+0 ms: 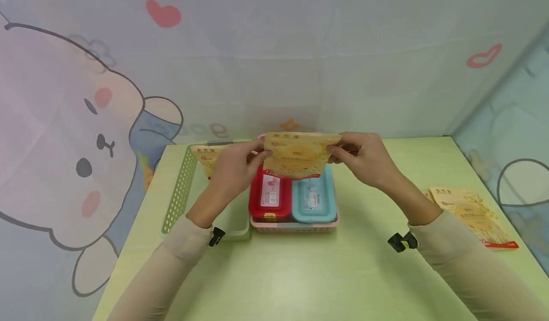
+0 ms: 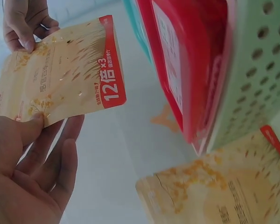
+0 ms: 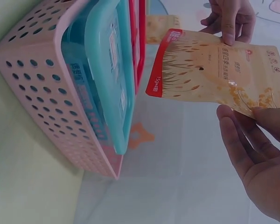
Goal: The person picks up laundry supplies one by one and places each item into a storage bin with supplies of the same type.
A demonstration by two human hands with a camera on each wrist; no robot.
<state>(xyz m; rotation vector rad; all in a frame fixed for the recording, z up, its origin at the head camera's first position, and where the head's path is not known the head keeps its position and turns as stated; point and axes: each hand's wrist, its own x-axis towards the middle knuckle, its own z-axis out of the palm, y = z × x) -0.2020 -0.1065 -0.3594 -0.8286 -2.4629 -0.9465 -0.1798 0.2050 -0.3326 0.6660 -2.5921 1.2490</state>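
Between both hands hangs a yellow pouch (image 1: 296, 156) with a red lower edge, held above two lidded boxes. My left hand (image 1: 235, 166) pinches its left side between thumb and fingers. The opposite side is pinched by my right hand (image 1: 362, 159). Beneath it, a red-lidded box (image 1: 270, 199) and a blue-lidded box (image 1: 314, 201) sit side by side in a pink basket (image 1: 296, 228). A second yellow pouch (image 1: 203, 156) stands at the green basket's back, partly hidden by my left hand; the left wrist view shows this pouch (image 2: 214, 186) too.
The green perforated basket (image 1: 182, 192) stands left of the pink one, touching or nearly so. More yellow pouches (image 1: 476, 216) lie stacked on the table's right side. A printed cloth (image 1: 266, 73) hangs behind the table (image 1: 283, 278).
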